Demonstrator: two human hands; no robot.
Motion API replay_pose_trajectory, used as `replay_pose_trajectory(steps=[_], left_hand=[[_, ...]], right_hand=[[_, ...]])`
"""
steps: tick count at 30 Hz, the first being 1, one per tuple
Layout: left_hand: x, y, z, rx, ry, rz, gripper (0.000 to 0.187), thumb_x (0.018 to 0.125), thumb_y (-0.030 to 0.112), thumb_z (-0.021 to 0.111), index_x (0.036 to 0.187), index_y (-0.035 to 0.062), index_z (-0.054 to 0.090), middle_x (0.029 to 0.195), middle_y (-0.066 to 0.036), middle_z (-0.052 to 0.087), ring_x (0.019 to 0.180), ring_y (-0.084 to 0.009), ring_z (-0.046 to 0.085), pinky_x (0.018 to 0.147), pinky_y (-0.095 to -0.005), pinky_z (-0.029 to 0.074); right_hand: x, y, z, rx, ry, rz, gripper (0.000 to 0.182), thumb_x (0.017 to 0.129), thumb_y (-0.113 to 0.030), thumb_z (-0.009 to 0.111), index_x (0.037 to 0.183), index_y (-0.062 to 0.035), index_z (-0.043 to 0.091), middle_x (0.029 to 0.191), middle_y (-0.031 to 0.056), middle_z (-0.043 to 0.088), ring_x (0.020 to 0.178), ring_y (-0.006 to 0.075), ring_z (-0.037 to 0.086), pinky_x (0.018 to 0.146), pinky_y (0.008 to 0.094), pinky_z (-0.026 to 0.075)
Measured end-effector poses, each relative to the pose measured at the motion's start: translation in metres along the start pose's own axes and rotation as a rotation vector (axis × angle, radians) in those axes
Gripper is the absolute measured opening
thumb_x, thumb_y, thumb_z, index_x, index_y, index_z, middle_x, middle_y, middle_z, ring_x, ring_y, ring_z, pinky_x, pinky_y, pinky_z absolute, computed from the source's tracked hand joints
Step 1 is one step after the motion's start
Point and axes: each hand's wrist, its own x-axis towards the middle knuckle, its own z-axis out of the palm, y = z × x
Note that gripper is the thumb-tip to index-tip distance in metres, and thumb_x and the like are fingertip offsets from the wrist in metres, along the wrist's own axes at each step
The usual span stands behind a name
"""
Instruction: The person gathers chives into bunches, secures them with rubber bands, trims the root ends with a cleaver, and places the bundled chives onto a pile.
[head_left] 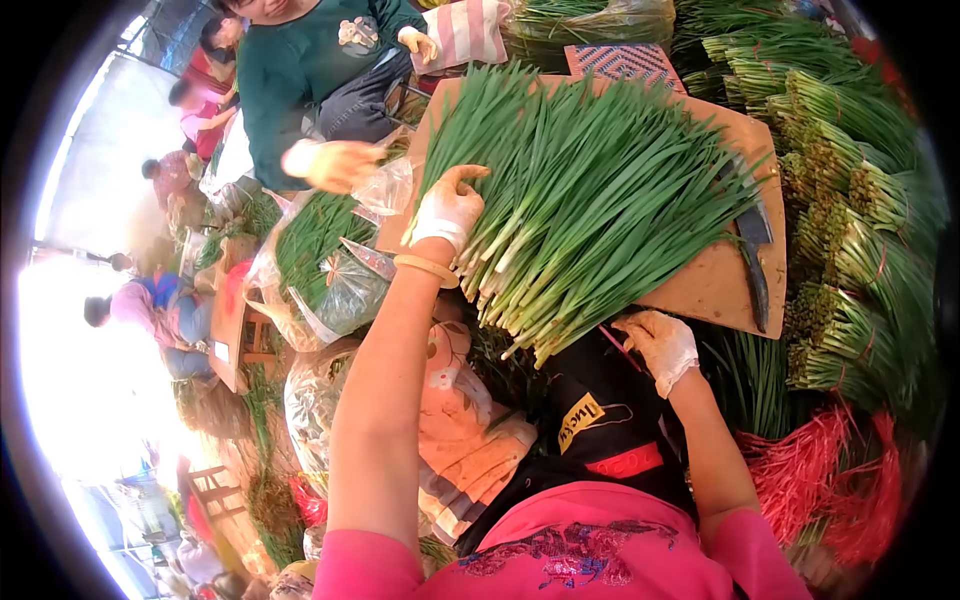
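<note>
A broad heap of garlic chives (590,200) lies on a brown board (690,290), pale stem ends toward me. My left hand (450,208), in an off-white glove, is at the heap's left edge; its thumb and finger are apart, with nothing visible between them. Below the board's front edge, my gloved right hand (660,348) has its fingers curled around a thin pink tie string (612,342), partly hidden against my dark apron. A dark-handled knife (755,245) lies along the board's right side, its blade partly under the leaves.
Tied chive bundles (850,230) are stacked at the right, above red plastic strings (815,475). Across from me sits a co-worker in a green top (300,70), one gloved hand (335,163) near plastic bags (350,290). A patterned box (625,65) touches the far board edge.
</note>
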Motion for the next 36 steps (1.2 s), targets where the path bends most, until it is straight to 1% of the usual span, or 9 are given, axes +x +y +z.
replay_pose_trajectory(steps=[2,5,8,11,16,19,23,29,36], left_hand=[[0.006,-0.011,0.004,0.014,-0.077,-0.010,0.047,0.084,-0.012,0.035,0.121,0.0041,0.059,0.069,0.007,0.023,0.055,-0.0032,0.023,0.049,-0.0159,0.026],[0.009,-0.017,0.006,0.150,0.043,0.022,0.036,0.078,0.001,0.047,0.102,0.0168,0.069,0.067,-0.011,0.059,0.055,-0.0193,0.052,0.059,-0.0328,0.046],[-0.010,0.011,0.003,0.184,0.072,0.069,0.036,0.077,0.002,0.048,0.103,0.0162,0.069,0.069,-0.011,0.060,0.055,-0.0194,0.052,0.061,-0.0331,0.046],[-0.011,0.015,0.002,0.129,0.024,0.039,0.040,0.077,-0.002,0.050,0.110,0.0123,0.067,0.063,0.007,0.047,0.054,-0.0039,0.037,0.050,-0.0210,0.033],[-0.004,0.011,-0.001,0.045,-0.024,-0.061,0.040,0.074,0.000,0.052,0.108,0.0151,0.068,0.073,-0.003,0.058,0.060,-0.0148,0.051,0.060,-0.0284,0.044],[0.000,0.013,0.000,0.016,-0.047,-0.117,0.040,0.075,0.000,0.052,0.108,0.0143,0.068,0.074,-0.002,0.058,0.060,-0.0134,0.050,0.060,-0.0268,0.043],[0.008,-0.001,0.007,-0.107,-0.057,-0.091,0.040,0.074,-0.001,0.052,0.107,0.0140,0.069,0.075,-0.001,0.058,0.060,-0.0111,0.048,0.058,-0.0259,0.042],[0.006,0.002,0.009,-0.213,-0.117,-0.075,0.040,0.074,-0.002,0.054,0.108,0.0120,0.068,0.074,0.001,0.057,0.060,-0.0088,0.046,0.056,-0.0237,0.040],[-0.005,0.005,0.013,-0.316,-0.135,-0.052,0.037,0.076,-0.001,0.058,0.112,0.0053,0.065,0.075,0.002,0.055,0.065,-0.0072,0.045,0.063,-0.0225,0.041]], right_hand=[[-0.005,-0.001,-0.004,-0.110,0.068,-0.084,0.028,0.086,-0.021,0.054,0.103,-0.0040,0.068,0.101,0.0130,0.067,0.090,0.0256,0.063,0.080,0.0332,0.048],[-0.004,0.001,-0.002,-0.218,0.071,-0.105,0.037,0.085,-0.028,0.058,0.113,-0.0035,0.063,0.110,0.0168,0.063,0.103,0.0305,0.058,0.091,0.0346,0.044],[0.008,0.004,0.019,-0.152,0.008,-0.015,0.044,0.087,-0.027,0.062,0.120,0.0003,0.057,0.120,0.0172,0.059,0.114,0.0308,0.052,0.100,0.0320,0.039],[0.030,0.024,0.038,0.230,-0.115,0.024,0.029,0.089,-0.020,0.059,0.105,0.0037,0.062,0.106,0.0140,0.065,0.098,0.0233,0.062,0.088,0.0298,0.047],[0.017,0.017,0.030,0.680,-0.101,-0.022,0.021,0.086,-0.015,0.062,0.091,0.0049,0.065,0.087,0.0111,0.069,0.075,0.0157,0.066,0.072,0.0260,0.052],[0.004,0.003,0.020,0.484,-0.029,0.089,0.019,0.083,-0.013,0.063,0.090,0.0048,0.065,0.087,0.0110,0.069,0.076,0.0155,0.066,0.071,0.0254,0.052],[-0.006,-0.006,0.015,0.293,0.145,-0.040,0.014,0.085,-0.009,0.059,0.091,0.0037,0.062,0.083,0.0104,0.067,0.074,0.0138,0.064,0.071,0.0248,0.051],[0.010,0.014,0.032,0.644,0.340,-0.299,0.005,0.085,0.001,0.059,0.090,0.0000,0.059,0.089,0.0086,0.066,0.073,0.0101,0.058,0.069,0.0230,0.048],[0.019,-0.016,0.032,0.992,0.377,-0.251,0.007,0.084,0.003,0.060,0.089,-0.0006,0.057,0.091,0.0095,0.063,0.074,0.0112,0.055,0.070,0.0228,0.045]])
